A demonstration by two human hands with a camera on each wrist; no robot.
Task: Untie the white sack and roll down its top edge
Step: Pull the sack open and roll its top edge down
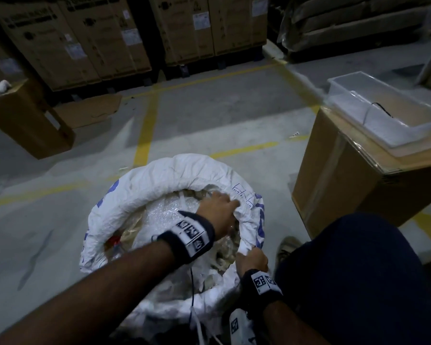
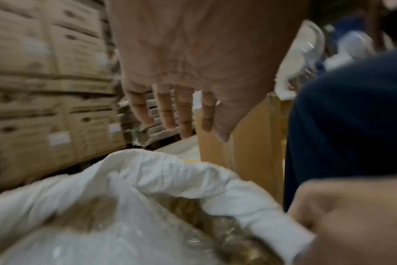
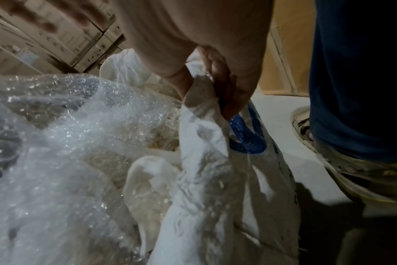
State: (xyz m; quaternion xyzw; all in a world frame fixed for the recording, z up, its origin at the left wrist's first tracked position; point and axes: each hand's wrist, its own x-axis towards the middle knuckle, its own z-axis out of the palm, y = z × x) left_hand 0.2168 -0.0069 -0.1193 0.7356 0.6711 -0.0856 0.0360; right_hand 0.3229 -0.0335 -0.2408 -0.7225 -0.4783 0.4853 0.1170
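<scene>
The white sack (image 1: 159,180) stands open on the floor, its far rim rolled into a thick band (image 2: 170,175). Bubble wrap (image 3: 79,125) and clear plastic fill it. My left hand (image 1: 217,207) reaches across to the rim's right side. In the left wrist view its fingers (image 2: 165,111) are straight and spread just above the rolled band, holding nothing. My right hand (image 1: 251,257) pinches the unrolled near-right edge (image 3: 204,143), thumb inside and fingers (image 3: 227,93) outside by the blue print.
A cardboard box (image 1: 346,190) with a clear plastic tub (image 1: 383,110) on top stands close on the right. My leg in dark blue (image 1: 358,270) and shoe (image 1: 286,247) are beside the sack. Another box (image 1: 28,120) is at left, stacked cartons (image 1: 110,33) behind.
</scene>
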